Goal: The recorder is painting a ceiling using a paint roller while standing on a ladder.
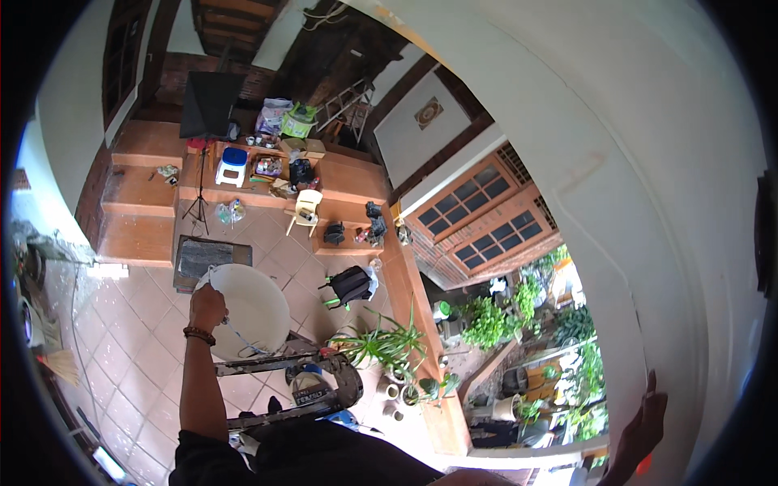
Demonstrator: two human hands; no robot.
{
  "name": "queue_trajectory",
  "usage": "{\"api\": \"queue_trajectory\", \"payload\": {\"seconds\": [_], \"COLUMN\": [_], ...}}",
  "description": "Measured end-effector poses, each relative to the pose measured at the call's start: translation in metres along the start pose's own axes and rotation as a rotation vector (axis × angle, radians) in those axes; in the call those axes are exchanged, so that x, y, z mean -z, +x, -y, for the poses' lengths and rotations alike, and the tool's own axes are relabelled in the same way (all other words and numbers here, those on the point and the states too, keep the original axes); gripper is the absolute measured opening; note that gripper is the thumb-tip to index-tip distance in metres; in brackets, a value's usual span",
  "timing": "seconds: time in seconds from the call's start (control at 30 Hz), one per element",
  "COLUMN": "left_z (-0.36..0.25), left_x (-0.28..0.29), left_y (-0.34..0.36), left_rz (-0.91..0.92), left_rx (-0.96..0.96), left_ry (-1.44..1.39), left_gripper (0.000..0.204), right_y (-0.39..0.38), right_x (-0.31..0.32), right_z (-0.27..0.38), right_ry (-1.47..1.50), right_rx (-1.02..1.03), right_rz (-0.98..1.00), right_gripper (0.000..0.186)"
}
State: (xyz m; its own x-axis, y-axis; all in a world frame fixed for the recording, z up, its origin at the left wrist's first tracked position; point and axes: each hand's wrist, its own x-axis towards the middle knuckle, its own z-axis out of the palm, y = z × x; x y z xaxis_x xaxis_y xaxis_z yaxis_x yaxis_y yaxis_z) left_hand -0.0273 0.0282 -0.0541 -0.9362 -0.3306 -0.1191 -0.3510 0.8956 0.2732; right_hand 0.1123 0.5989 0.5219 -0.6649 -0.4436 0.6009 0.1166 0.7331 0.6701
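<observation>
My L hand (209, 309) grips bucket (258, 306) at L edge; R hand (646, 421) at wall (677, 324), can't tell grip. L slip cd tip bucket.

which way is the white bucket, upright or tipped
Upright, it seems: the bucket shows its round mouth to the camera looking down, with the left hand closed at its edge.

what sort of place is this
Probably a house's terrace or courtyard: there's a tiled floor, potted plants and wood-framed windows facing the greenery.
</observation>
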Motion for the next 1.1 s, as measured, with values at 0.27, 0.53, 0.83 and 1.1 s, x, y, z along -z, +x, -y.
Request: {"api": "queue_trajectory", "payload": {"seconds": [0.27,0.53,0.83,1.1], "left_z": [0.006,0.033,0.023,0.011], "left_x": [0.000,-0.065,-0.037,-0.009], "left_y": [-0.014,0.010,0.013,0.001], "left_rz": [-0.106,-0.106,0.047,0.075], "left_rx": [-0.021,-0.040,0.214,0.233], "left_ry": [0.074,-0.194,-0.613,-0.723], "left_gripper": [0.025,0.025,0.025,0.027], "right_y": [0.014,0.137,0.046,0.021], "right_x": [0.011,-0.024,0.004,0.025], "right_z": [0.007,0.101,0.051,0.056], "right_ry": [0.065,-0.015,-0.005,0.010], "right_rx": [-0.105,-0.118,-0.236,-0.289], "right_rz": [0.096,0.023,0.028,-0.007], "right_gripper": [0.035,0.044,0.038,0.037]}}
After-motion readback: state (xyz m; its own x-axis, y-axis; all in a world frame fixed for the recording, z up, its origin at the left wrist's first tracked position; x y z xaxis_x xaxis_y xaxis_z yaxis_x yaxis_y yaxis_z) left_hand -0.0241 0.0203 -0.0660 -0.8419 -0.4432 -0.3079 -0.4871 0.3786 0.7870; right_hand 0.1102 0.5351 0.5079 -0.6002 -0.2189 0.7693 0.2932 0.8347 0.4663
